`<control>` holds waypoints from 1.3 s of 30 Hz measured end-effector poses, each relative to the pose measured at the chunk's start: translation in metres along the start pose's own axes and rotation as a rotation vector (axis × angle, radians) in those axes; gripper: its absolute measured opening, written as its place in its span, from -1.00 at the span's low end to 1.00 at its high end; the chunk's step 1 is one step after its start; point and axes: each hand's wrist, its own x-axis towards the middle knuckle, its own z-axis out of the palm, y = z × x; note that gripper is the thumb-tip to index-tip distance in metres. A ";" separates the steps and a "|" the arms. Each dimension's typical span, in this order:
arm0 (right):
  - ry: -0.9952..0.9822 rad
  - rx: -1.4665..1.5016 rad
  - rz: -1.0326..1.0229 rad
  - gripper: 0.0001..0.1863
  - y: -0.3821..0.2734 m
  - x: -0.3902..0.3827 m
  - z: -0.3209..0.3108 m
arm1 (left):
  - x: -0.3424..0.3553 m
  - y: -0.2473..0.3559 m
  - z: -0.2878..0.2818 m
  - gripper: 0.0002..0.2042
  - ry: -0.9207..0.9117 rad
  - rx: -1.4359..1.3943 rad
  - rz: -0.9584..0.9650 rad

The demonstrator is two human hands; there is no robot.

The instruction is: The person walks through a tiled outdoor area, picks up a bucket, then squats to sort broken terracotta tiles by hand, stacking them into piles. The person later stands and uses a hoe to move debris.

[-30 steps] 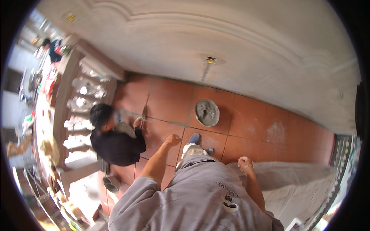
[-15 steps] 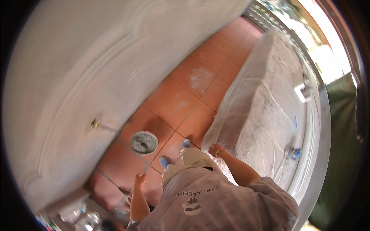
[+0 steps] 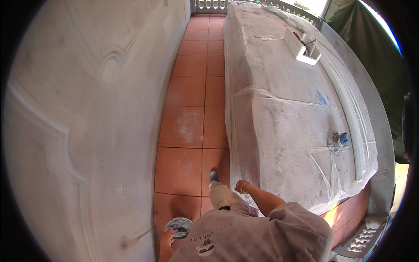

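Note:
At the lower edge, my left hand [image 3: 168, 233] hangs beside a round bucket [image 3: 180, 223] of grey wet mix; its fingers are loosely bent and look empty, and I cannot tell whether they touch the rim. My right hand [image 3: 241, 185], a bracelet at its wrist, is loosely closed with nothing visible in it, next to the side of a long, bulky block wrapped in clear plastic sheeting [image 3: 283, 122]. My grey shoe [image 3: 214, 176] steps along the orange tiled floor [image 3: 183, 131].
A plastered wall [image 3: 87, 109] with raised moulding runs along the left. On the plastic-covered block lie a white open box [image 3: 305, 50] with items, a blue-topped object [image 3: 341, 139] and long pale strips [image 3: 351, 118]. Balusters [image 3: 211, 6] close the far end; green tarp [image 3: 371, 65] hangs right.
My view has swung right to face down the narrow passage. The bucket has shifted to the lower edge beside my left hand, and the co-worker has left the view.

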 end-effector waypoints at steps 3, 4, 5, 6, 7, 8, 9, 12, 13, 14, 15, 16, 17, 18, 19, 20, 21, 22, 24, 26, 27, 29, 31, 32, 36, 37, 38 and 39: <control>0.031 0.343 0.103 -0.56 0.021 0.028 -0.086 | -0.007 0.091 0.019 -0.76 -0.056 0.023 0.058; 0.078 0.365 0.126 -0.56 0.029 0.040 -0.114 | -0.009 0.125 0.024 -0.76 -0.078 0.020 0.092; 0.116 0.401 0.139 -0.57 0.040 0.050 -0.139 | -0.011 0.160 0.027 -0.75 -0.086 0.015 0.144; 0.146 0.451 0.142 -0.57 0.052 0.058 -0.160 | -0.011 0.198 0.030 -0.73 -0.095 0.008 0.196; 0.125 0.298 0.090 -0.57 0.065 0.070 -0.181 | -0.011 0.233 0.035 -0.70 -0.106 -0.001 0.249; 0.098 0.158 0.028 -0.57 0.078 0.086 -0.204 | -0.013 0.265 0.039 -0.68 -0.106 0.015 0.270; 0.045 -0.018 -0.018 -0.57 0.087 0.101 -0.224 | -0.013 0.298 0.042 -0.66 -0.107 0.030 0.294; -0.024 -0.215 -0.045 -0.58 0.101 0.142 -0.278 | -0.009 0.384 0.054 -0.60 -0.104 0.101 0.282; 0.019 0.113 0.108 -0.58 0.103 0.154 -0.296 | -0.003 0.408 0.058 -0.58 -0.107 0.123 0.276; 0.030 0.420 0.265 -0.57 0.104 0.166 -0.313 | 0.007 0.432 0.062 -0.57 -0.111 0.162 0.225; 0.090 0.407 0.272 -0.58 0.104 0.182 -0.331 | 0.020 0.452 0.065 -0.57 -0.118 0.198 0.187; 0.128 0.394 0.269 -0.58 0.104 0.197 -0.346 | 0.037 0.472 0.068 -0.56 -0.126 0.237 0.153; 0.176 0.464 0.308 -0.57 0.108 0.212 -0.363 | 0.056 0.492 0.073 -0.58 -0.117 0.235 0.095; 0.204 0.549 0.341 -0.56 0.111 0.229 -0.378 | 0.077 0.513 0.077 -0.60 -0.108 0.239 0.038; 0.208 0.535 0.369 -0.55 0.114 0.246 -0.393 | 0.100 0.539 0.080 -0.57 -0.102 0.322 0.006; 0.200 0.531 0.396 -0.54 0.118 0.260 -0.408 | 0.122 0.567 0.082 -0.55 -0.093 0.408 -0.025; 0.140 0.457 0.410 -0.52 0.125 0.271 -0.423 | 0.140 0.595 0.083 -0.54 -0.115 0.405 -0.042; 0.079 0.382 0.390 -0.50 0.130 0.280 -0.441 | 0.155 0.628 0.083 -0.54 -0.133 0.405 -0.055; 0.083 0.708 0.579 -0.48 0.129 0.287 -0.469 | 0.184 0.720 0.085 -0.55 -0.123 0.398 -0.051; 0.193 0.455 0.483 -0.56 0.127 0.297 -0.505 | 0.209 0.814 0.091 -0.57 -0.058 0.395 -0.033; 0.216 0.346 0.456 -0.59 0.124 0.303 -0.525 | 0.219 0.861 0.092 -0.59 -0.086 0.394 0.130; 0.289 0.443 0.442 -0.58 0.118 0.316 -0.568 | 0.240 0.958 0.092 -0.63 -0.107 0.460 0.351; 0.280 0.563 0.467 -0.56 0.113 0.336 -0.614 | 0.257 1.053 0.102 -0.68 -0.109 0.558 0.529; 0.242 0.615 0.428 -0.55 0.112 0.345 -0.636 | 0.264 1.098 0.108 -0.70 -0.113 0.589 0.653; 0.150 0.624 0.439 -0.53 0.112 0.390 -0.699 | 0.279 1.246 0.151 -0.69 -0.134 0.486 0.773; 0.155 0.577 0.469 -0.55 0.118 0.406 -0.708 | 0.284 1.274 0.164 -0.68 -0.142 0.503 0.765; 0.144 0.553 0.485 -0.57 0.124 0.424 -0.717 | 0.291 1.301 0.175 -0.66 -0.148 0.520 0.756; 0.097 0.578 0.495 -0.59 0.134 0.444 -0.726 | 0.300 1.325 0.183 -0.66 -0.140 0.571 0.744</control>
